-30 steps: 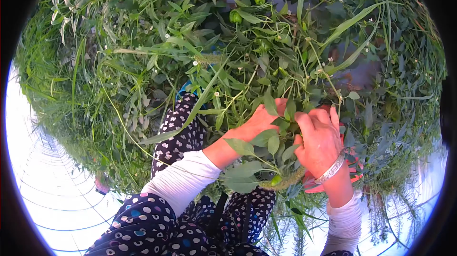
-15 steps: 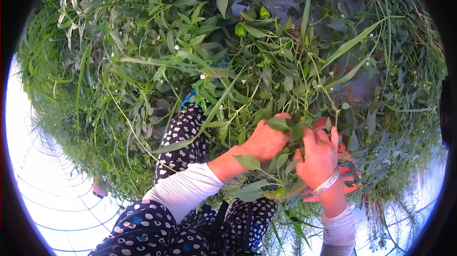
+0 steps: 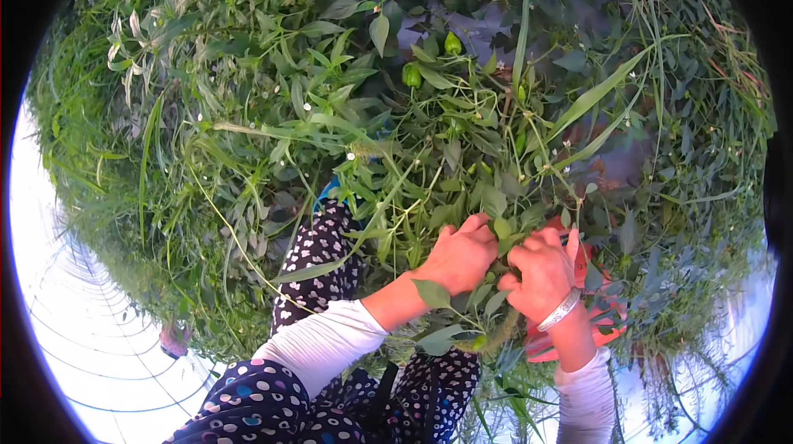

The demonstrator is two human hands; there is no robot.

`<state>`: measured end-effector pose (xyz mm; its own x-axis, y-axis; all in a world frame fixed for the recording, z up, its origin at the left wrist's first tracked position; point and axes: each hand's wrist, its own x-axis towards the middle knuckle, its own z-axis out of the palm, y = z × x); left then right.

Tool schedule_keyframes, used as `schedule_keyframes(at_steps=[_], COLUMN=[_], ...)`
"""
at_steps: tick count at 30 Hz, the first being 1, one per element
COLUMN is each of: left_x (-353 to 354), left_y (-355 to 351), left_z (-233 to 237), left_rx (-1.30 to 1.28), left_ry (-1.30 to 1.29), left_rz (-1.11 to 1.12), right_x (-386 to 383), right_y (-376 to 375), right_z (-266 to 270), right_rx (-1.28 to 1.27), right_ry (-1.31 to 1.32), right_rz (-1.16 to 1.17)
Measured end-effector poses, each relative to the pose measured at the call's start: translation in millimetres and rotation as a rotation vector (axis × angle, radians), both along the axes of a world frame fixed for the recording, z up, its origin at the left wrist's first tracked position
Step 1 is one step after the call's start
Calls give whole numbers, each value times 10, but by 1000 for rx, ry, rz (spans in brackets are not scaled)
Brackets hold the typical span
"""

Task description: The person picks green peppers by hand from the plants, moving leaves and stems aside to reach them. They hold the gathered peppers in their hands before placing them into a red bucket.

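My left hand (image 3: pixel 461 256) and my right hand (image 3: pixel 541 272) are close together, both pushed into the leafy stems of a green pepper plant (image 3: pixel 462 155). The fingers of each hand curl around stems and leaves; what exactly lies inside the grips is hidden by foliage. A silver bracelet (image 3: pixel 559 309) circles my right wrist. Small green peppers (image 3: pixel 411 75) hang higher up in the plant, away from both hands.
A red-orange basket (image 3: pixel 591 312) sits under my right hand, mostly hidden by leaves. Tall grass and weeds surround the plant on all sides. My polka-dot trouser leg (image 3: pixel 318 250) runs under the foliage at the left.
Both hands have drawn closer together and shifted slightly lower and right into the plant. The view has tilted a little, and the leaves between the hands have moved.
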<state>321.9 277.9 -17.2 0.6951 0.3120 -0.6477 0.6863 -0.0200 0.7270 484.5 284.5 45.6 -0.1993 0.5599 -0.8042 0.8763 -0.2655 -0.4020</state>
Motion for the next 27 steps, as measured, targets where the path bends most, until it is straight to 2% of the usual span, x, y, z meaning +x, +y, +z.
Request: schedule_keyframes(at_steps=[1, 2, 4, 5, 6, 8, 10, 12, 13, 15, 16, 17, 18, 20, 23, 27], left_x=[-2, -10, -31, -64, -49, -23, -14, 32, 28, -44, 13, 69, 100, 80, 79, 22], left_y=[-49, -13, 110, -12, -69, -121, -89, -23, -1, -38, -109, -181, -90, 101, 65, 116], left_z=[-9, -21, -57, -123, -103, -83, -75, -1, 15, 94, -31, -155, -27, 72, 13, 96], left_rx=[111, 107, -91, 44, 38, 157, 126, 50, 4, -321, -252, -179, -83, -179, -249, -233], left_ry=[-52, -53, 152, 54, 51, 28, 46, 62, 39, -296, -138, -2, 93, 100, 122, 76], left_rz=[70, 71, 7, 98, 99, 41, 16, 41, 50, 683, 480, 254, 74, -30, -71, 51], right_x=[-27, -54, -87, -89, -65, -32, -4, -107, -302, -558, -645, -731, -754, -801, -936, -977], right_y=[10, 28, 84, 106, 127, 224, 556, 780, 884, 918, 863, 774, 797, 812, 797, 872], right_z=[29, 97, 314, 405, 479, 613, 818, 914, 737, 103, -303, -657, -892, -1161, -1277, -1359], right_rx=[28, 24, 32, 79, 73, 188, 282, 0, 142, 255, 334, 414, 402, 410, 420, 384], right_ry=[-14, -15, 82, 108, 105, 159, 152, 480, 560, 550, 433, 147, -12, -144, -206, -245], right_rz=[23, 24, -23, -11, -10, -204, -162, -604, -569, -402, -261, -151, -37, -44, -8, -93])
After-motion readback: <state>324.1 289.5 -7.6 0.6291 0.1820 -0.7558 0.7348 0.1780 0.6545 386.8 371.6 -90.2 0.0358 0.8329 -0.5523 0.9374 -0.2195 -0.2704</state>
